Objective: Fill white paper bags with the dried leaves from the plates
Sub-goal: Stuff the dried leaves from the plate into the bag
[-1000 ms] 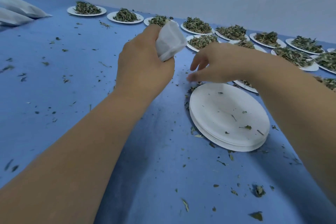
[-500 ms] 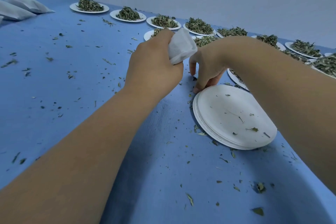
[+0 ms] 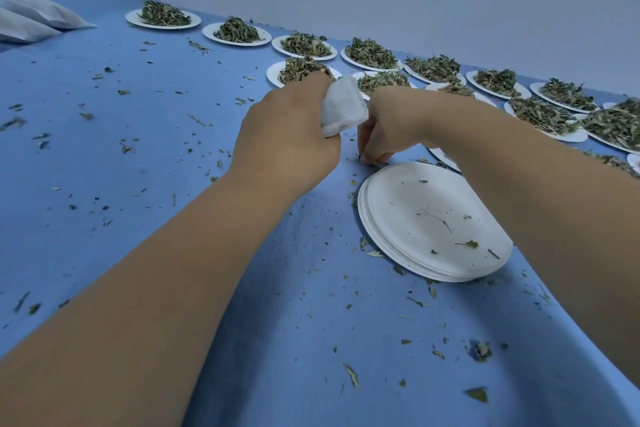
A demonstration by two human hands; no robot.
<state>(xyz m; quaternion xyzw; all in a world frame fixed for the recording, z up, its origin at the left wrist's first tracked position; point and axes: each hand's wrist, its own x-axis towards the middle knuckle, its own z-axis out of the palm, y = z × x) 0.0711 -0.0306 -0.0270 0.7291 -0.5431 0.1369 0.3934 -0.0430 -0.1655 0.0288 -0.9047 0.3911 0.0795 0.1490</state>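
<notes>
Left hand [image 3: 287, 146] clamps a white paper bag [image 3: 343, 107] as right hand [image 3: 389, 125] pinches leaf scraps [image 3: 375, 164] beside stacked plates [image 3: 433, 222]; brittle crumbs could slip its bunched fingertips and scatter.

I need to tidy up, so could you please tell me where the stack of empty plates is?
In the head view, the stack of empty plates lies on the blue table, right of centre, just nearer than the right hand.
</notes>
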